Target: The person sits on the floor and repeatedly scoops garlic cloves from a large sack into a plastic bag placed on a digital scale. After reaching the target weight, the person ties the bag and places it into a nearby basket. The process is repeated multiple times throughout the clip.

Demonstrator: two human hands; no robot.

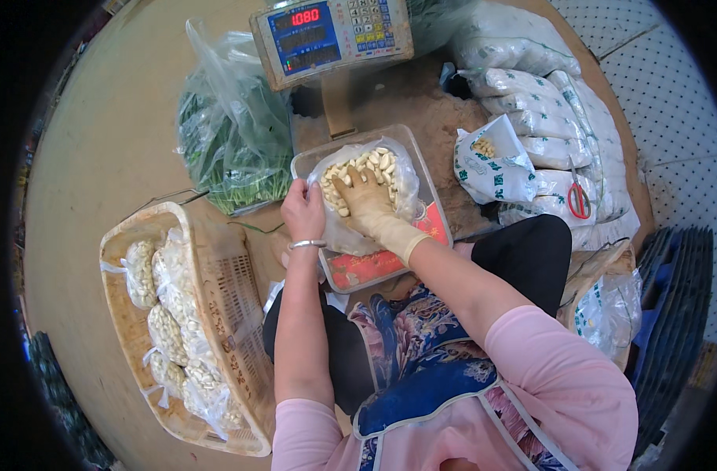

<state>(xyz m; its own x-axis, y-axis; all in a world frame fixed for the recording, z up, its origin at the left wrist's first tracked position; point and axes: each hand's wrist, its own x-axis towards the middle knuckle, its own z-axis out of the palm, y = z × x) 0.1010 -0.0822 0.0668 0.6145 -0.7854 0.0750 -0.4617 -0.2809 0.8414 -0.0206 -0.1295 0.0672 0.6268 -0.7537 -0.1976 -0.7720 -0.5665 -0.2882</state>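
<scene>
A clear plastic tray point(433, 176) rests in front of me below the digital scale's display point(335, 35). In it lies an opened plastic bag point(410, 194) of peeled garlic cloves point(385, 162). My left hand point(304, 212), bare with a silver bangle at the wrist, pinches the bag's left edge. My right hand point(367, 200), in a pale glove, lies with spread fingers on the cloves; whether it grips any is hidden. A printed bag point(493, 171) with some cloves inside stands open to the right.
A plastic basket point(196, 282) at the left holds several knotted bags of garlic. Bagged greens point(234, 135) stand beyond it. Stacked white packages point(535, 118) lie at the right, with red-handled scissors point(578, 199) on them. Another basket point(599, 259) is near my right knee.
</scene>
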